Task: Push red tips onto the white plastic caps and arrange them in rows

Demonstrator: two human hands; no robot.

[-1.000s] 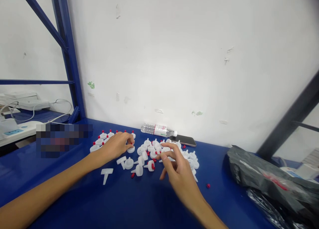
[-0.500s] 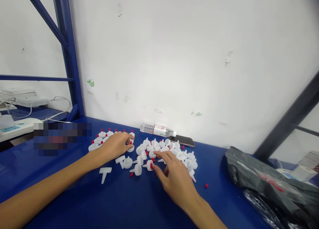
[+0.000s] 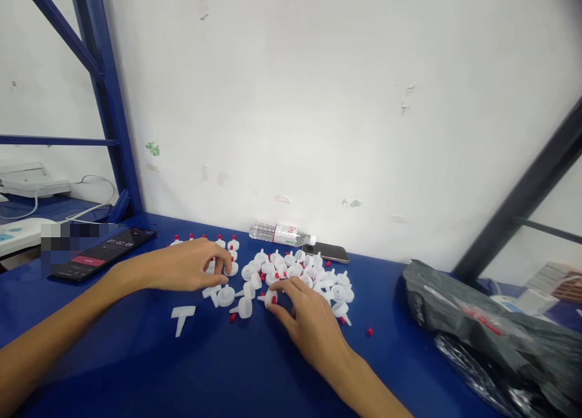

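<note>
My left hand [image 3: 193, 265] is curled around a white spouted cap [image 3: 210, 266] with a red tip, beside rows of similar upright caps [image 3: 233, 243]. The thumb and fingers partly hide it. In my right hand [image 3: 313, 321], the thumb and index finger pinch a white spouted cap [image 3: 270, 298] with a red piece against it, at the front of the pile. Loose white caps [image 3: 318, 278] lie heaped beyond and beside that hand. A single white cap [image 3: 182, 315] rests on its side nearer me, and a small red tip [image 3: 370, 332] lies at the right.
Against the wall lie a water bottle [image 3: 284, 234] and a dark phone [image 3: 328, 252]. Another phone [image 3: 107, 253] with a lit screen is on the blue table [image 3: 218, 375] at left. A grey plastic bag [image 3: 477, 321] occupies the right side.
My left hand has drawn back leftward from the cap at the row's end and now curls around another. The right thumb and index finger have closed on the front cap. The view has shifted slightly.
</note>
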